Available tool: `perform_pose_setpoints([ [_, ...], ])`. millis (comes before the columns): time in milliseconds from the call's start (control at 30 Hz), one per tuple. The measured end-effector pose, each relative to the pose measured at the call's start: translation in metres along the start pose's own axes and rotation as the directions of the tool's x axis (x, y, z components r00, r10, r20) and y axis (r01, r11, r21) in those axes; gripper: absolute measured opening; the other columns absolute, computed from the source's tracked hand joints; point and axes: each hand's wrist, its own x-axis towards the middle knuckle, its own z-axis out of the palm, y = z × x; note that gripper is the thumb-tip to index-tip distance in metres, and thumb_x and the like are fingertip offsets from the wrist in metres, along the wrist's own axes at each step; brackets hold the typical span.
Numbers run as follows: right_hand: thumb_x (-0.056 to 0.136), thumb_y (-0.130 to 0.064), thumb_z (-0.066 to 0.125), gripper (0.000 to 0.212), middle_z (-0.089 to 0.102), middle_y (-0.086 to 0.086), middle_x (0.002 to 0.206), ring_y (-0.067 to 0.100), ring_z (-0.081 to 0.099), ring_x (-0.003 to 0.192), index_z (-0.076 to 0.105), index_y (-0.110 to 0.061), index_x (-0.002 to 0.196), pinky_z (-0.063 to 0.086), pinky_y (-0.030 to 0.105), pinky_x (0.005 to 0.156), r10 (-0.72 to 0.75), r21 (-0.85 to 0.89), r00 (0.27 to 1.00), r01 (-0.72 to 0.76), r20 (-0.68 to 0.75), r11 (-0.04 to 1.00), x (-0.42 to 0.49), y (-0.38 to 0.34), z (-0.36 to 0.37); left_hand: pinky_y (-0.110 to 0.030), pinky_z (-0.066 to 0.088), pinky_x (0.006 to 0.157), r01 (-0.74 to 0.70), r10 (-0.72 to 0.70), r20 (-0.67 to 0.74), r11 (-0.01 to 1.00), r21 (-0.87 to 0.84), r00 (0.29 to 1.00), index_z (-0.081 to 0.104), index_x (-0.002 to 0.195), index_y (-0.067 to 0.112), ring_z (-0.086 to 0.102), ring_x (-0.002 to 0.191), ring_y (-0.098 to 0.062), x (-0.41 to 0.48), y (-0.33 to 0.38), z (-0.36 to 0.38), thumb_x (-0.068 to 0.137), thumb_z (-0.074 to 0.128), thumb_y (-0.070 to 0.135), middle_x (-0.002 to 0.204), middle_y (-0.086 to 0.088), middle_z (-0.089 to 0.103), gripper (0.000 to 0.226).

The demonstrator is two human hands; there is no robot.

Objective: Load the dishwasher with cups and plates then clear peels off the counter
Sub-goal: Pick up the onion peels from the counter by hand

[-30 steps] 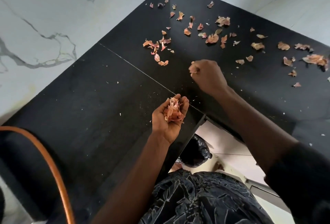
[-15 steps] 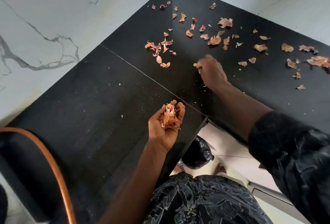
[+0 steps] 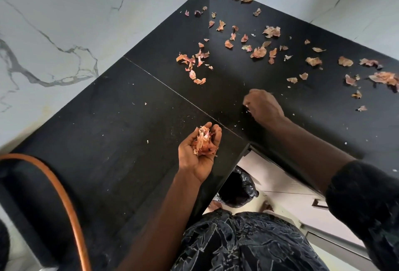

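Head view: the left hand (image 3: 199, 156) lay cupped palm-up, fingers curled round gathered peels (image 3: 204, 144). The right hand (image 3: 264, 106) was curled knuckles-up over the black counter (image 3: 129, 141); whether it pinched anything could not be told, and loose peels (image 3: 258, 52) lay scattered beyond it.

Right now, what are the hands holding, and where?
The left hand cups a pile of peels in its palm, fingers curled round them. The right hand is curled over the counter; whether it pinches anything cannot be told.
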Motion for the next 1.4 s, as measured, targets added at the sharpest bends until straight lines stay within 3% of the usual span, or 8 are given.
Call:
perform_pose_setpoints([
  [167,0.09,-0.006,0.071,0.015,0.074,-0.006,0.094,-0.002,0.065,0.083,0.077,-0.019,0.09,0.051,0.015,0.08,0.238,0.411,0.97,-0.195,-0.054,0.89,-0.024,-0.004,-0.039,-0.034,0.043,0.111,-0.004,0.003,0.02,1.0,0.019,1.0,0.068,0.11,-0.009,0.071,0.095,-0.033,0.005,-0.015,0.011,0.1,0.046,0.018,0.106,-0.024,0.068,0.036],
  [400,0.089,-0.004,0.07,0.016,0.07,-0.009,0.088,-0.001,0.066,0.079,0.076,-0.018,0.09,0.053,0.015,0.073,-0.076,0.538,0.993,0.113,-0.091,0.835,-0.086,-0.099,-0.084,-0.031,0.059,0.067,-0.034,0.038,-0.032,0.993,0.112,0.999,0.069,0.085,0.001,0.067,0.074,-0.021,0.018,-0.031,0.024,0.096,0.046,0.014,0.083,-0.013,0.068,0.029],
  [567,0.096,-0.007,0.057,0.017,0.065,-0.003,0.092,0.009,0.056,0.075,0.073,-0.013,0.093,0.035,0.016,0.063,-0.054,0.42,0.998,0.059,-0.023,0.906,-0.105,-0.13,-0.074,-0.042,0.04,0.112,-0.034,0.02,0.085,0.986,0.165,0.996,0.069,0.115,0.004,0.061,0.123,-0.031,0.018,-0.038,0.031,0.099,0.041,0.021,0.126,-0.015,0.066,0.037],
  [1000,0.088,-0.013,0.077,0.008,0.069,-0.006,0.096,0.003,0.065,0.084,0.078,-0.016,0.095,0.051,0.016,0.074,0.037,0.616,0.972,0.117,-0.232,0.779,-0.12,-0.108,-0.077,-0.04,0.045,0.108,-0.058,0.048,0.191,0.997,0.045,0.98,0.064,0.117,0.005,0.059,0.123,-0.03,0.011,-0.032,0.049,0.103,0.037,0.029,0.122,-0.018,0.066,0.039],
  [1067,0.089,-0.021,0.078,0.004,0.071,-0.003,0.092,0.012,0.069,0.084,0.074,-0.02,0.09,0.059,0.028,0.076,0.278,0.807,0.943,-0.016,-0.185,0.591,-0.117,-0.099,-0.069,-0.038,0.049,0.104,-0.103,0.09,0.18,0.993,0.063,0.979,0.063,0.119,0.002,0.064,0.115,-0.031,0.01,-0.034,0.05,0.103,0.038,0.026,0.119,-0.021,0.066,0.038],
  [1167,0.097,-0.034,0.065,0.021,0.071,0.016,0.106,0.035,0.069,0.103,0.07,-0.014,0.102,0.057,0.052,0.095,0.508,0.986,0.848,-0.166,0.149,-0.012,-0.114,-0.088,-0.047,-0.037,0.057,0.091,-0.146,0.131,0.166,0.986,0.084,0.977,0.065,0.112,-0.003,0.068,0.099,-0.031,0.006,-0.043,0.05,0.103,0.038,0.022,0.111,-0.023,0.068,0.038],
  [1300,0.101,-0.032,0.056,0.03,0.071,0.01,0.115,0.024,0.067,0.112,0.07,-0.011,0.117,0.053,0.041,0.098,0.347,0.762,0.815,-0.168,0.464,-0.626,-0.129,-0.094,-0.014,-0.045,0.042,0.111,-0.143,0.124,0.134,0.979,0.144,0.983,0.064,0.111,-0.003,0.06,0.112,-0.033,-0.005,-0.075,0.044,0.101,0.04,0.021,0.114,-0.02,0.064,0.035],
  [1400,0.098,-0.031,0.059,0.032,0.07,0.007,0.116,0.023,0.067,0.112,0.067,-0.01,0.121,0.053,0.039,0.1,0.244,0.564,0.797,-0.141,0.552,-0.814,-0.143,-0.091,0.002,-0.045,0.043,0.111,-0.195,0.186,0.072,0.969,0.152,0.98,0.059,0.119,-0.006,0.059,0.113,-0.033,-0.013,-0.101,0.034,0.1,0.041,0.017,0.118,-0.023,0.061,0.035],
])
